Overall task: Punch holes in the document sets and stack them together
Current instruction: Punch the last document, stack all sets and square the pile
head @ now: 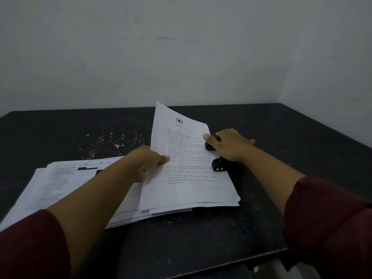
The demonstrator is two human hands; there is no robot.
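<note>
A white printed document set (187, 186) lies in the middle of the black table, its right edge pushed into a black hole punch (218, 165). My left hand (148, 163) grips the set's left edge, with the thumb on top, and lifts the far left corner. My right hand (231, 143) lies palm down on the punch, thumb on the paper. To the left sits a second stack of papers with tables (66, 188), partly under my left forearm and under the first set.
The black table (302, 148) stands against a white wall, in a corner at the right. Small white specks (116, 146) dot the tabletop behind the papers. The table's front edge runs along the lower right.
</note>
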